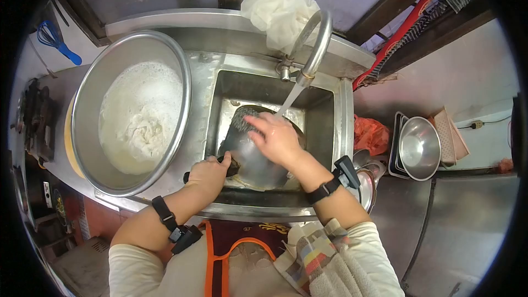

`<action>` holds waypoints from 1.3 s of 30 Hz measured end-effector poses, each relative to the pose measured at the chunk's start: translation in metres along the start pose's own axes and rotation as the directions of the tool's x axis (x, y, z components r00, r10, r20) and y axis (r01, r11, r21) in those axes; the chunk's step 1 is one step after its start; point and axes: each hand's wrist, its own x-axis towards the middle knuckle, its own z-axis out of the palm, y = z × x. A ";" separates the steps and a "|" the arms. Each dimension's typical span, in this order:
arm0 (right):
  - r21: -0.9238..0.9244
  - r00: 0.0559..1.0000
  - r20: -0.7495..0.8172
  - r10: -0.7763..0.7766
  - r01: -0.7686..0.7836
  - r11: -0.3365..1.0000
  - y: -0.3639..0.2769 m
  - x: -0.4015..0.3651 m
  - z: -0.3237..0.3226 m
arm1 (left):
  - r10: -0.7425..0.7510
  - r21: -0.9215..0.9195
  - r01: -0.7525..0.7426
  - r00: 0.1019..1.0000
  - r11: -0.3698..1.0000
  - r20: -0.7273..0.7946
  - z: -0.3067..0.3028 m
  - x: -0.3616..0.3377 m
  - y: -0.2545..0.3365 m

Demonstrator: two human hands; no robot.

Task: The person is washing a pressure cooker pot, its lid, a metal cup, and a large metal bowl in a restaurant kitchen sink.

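My left hand [210, 175] is wrapped round the dark handle of a wok-like pan [253, 159] that lies in the steel sink [216, 96]. My right hand [276, 138] is over the pan's surface with its fingers apart. By its fingertips is a grey, speckled patch; whether that is a scrubber or suds I cannot make out. Water runs from the curved faucet [319, 49] into the sink, just behind my right hand. Part of the pan is hidden under my right hand and forearm.
Left of the sink, a large steel basin [184, 71] holds cloudy, foamy water and a white cloth [146, 132]. A bunched white cloth [280, 8] sits behind the faucet. A blue whisk [58, 42] hangs far left. Steel bowls [419, 148] and a red bag [369, 135] are at right.
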 end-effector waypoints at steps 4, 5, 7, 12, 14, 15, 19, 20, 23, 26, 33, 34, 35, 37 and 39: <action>0.032 0.923 0.146 0.355 -0.364 0.931 0.058 0.000 0.012 | 0.032 0.036 -0.032 0.999 0.999 -0.020 0.006 -0.004 0.001; 0.032 0.877 0.196 0.439 -0.453 0.891 0.066 -0.003 0.016 | 0.039 0.044 -0.037 0.999 0.998 -0.032 0.008 -0.001 -0.001; 0.261 0.962 0.060 0.266 -0.272 0.926 0.028 -0.013 0.008 | 0.022 0.042 -0.021 0.999 0.999 -0.027 0.004 -0.002 0.001; 0.378 0.990 0.135 0.047 -0.095 0.921 0.024 -0.004 0.013 | 0.006 0.007 -0.006 1.000 1.000 -0.008 0.005 -0.002 0.001; 0.410 0.946 0.144 0.291 -0.324 0.853 0.053 0.002 0.026 | -0.013 -0.006 0.013 1.000 1.000 0.002 0.001 -0.005 0.003; 0.179 0.924 0.184 0.334 -0.366 0.913 0.066 0.007 0.023 | -0.013 -0.012 0.014 1.000 1.000 0.008 0.001 -0.006 0.003; 0.509 0.994 0.023 0.104 -0.102 0.855 0.043 -0.018 0.018 | -0.030 -0.051 0.032 0.999 0.998 0.034 -0.001 -0.005 0.001; 0.535 0.994 0.072 0.082 -0.108 0.838 0.035 -0.026 0.012 | -0.030 -0.057 0.033 0.998 0.998 0.047 -0.002 -0.006 0.001; 0.491 0.975 0.223 -0.022 -0.093 0.866 0.041 -0.035 -0.007 | -0.008 -0.044 0.009 1.000 0.999 0.026 0.003 -0.003 0.000; 0.455 0.989 0.148 -0.016 -0.054 0.889 0.042 -0.013 0.011 | -0.038 -0.052 0.041 0.997 0.998 0.064 -0.001 -0.004 0.002; 0.427 0.960 0.180 0.217 -0.275 0.862 0.050 0.001 0.026 | -0.039 -0.066 0.043 0.997 0.997 0.063 0.003 -0.007 0.001; 0.450 0.993 0.101 0.067 -0.106 0.887 0.048 -0.008 0.028 | -0.053 -0.075 0.058 0.996 0.996 0.068 0.003 -0.006 0.001; 0.451 0.989 0.147 -0.008 -0.060 0.891 0.030 -0.016 0.010 | -0.065 -0.080 0.071 0.995 0.994 0.077 0.005 -0.007 0.002; 0.398 0.962 0.218 -0.163 0.065 0.915 0.020 -0.027 -0.006 | -0.063 -0.058 0.067 0.996 0.996 0.057 0.008 -0.005 0.002; 0.493 0.985 0.168 -0.048 -0.042 0.869 0.038 -0.028 0.000 | -0.079 -0.030 0.081 0.995 0.996 0.060 0.008 -0.003 0.004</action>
